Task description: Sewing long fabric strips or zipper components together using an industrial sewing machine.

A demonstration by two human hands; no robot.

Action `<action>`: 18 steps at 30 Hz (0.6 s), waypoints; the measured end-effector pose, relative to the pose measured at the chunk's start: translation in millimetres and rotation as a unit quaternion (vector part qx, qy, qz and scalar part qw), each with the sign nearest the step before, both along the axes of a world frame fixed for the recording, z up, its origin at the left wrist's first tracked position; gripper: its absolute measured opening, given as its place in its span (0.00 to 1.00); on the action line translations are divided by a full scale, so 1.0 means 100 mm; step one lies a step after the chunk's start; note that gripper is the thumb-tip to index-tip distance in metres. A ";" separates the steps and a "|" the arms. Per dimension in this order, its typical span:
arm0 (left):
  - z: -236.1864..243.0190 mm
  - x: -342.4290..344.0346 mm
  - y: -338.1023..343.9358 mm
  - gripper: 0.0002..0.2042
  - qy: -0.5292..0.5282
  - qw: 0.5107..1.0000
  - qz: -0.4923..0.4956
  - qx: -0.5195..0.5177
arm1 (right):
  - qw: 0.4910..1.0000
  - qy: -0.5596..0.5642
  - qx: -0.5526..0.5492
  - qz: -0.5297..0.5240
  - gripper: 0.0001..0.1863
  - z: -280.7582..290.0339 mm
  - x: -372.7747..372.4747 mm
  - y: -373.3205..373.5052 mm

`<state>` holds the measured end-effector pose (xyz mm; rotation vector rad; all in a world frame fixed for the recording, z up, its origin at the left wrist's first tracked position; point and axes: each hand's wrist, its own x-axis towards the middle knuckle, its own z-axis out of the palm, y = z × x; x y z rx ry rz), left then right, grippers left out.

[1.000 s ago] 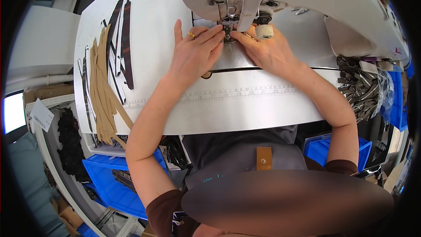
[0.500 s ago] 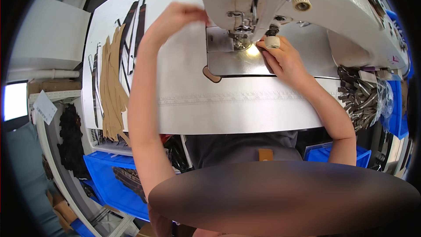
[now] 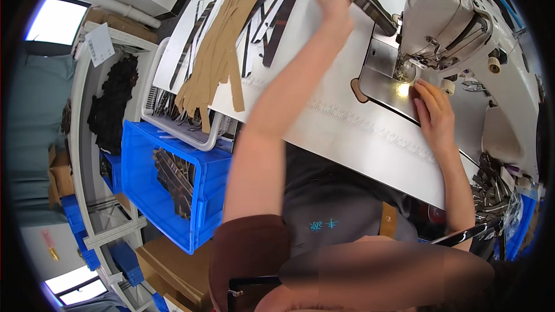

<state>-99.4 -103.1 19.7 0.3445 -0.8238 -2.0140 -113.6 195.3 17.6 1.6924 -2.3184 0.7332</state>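
Left hand point(image 3: 337, 1) is gripping a dark strap point(image 3: 370, 4) while right hand point(image 3: 435, 112) is resting flat, fingers risking the sewing machine point(image 3: 457, 17) needle.

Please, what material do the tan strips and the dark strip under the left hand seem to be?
Tan strips: matte, flat and limp, probably leather or stiff paper backing. Dark strip under the left hand: glossy and streaked, perhaps coated leather or synthetic; the blur leaves it open.

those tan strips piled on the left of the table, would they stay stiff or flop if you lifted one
Probably floppy: the tan strips are long, thin and flat, and their ends droop over the table edge. Likely light, lying fanned loosely on each other. The left hand reaches to a dark strip beyond them.
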 end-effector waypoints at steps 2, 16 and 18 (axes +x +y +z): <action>0.15 0.81 0.29 0.07 -0.008 0.998 -0.063 0.023 | 0.997 0.007 -0.053 0.051 0.30 0.00 0.22 -0.04; 0.90 3.26 0.19 0.10 -0.491 0.718 -0.347 -0.351 | 0.983 0.173 0.036 0.039 0.27 0.15 0.78 -0.27; 0.47 3.23 -0.21 0.14 -0.543 0.532 -0.006 -0.650 | 0.992 0.110 0.068 0.004 0.27 0.09 0.75 -0.17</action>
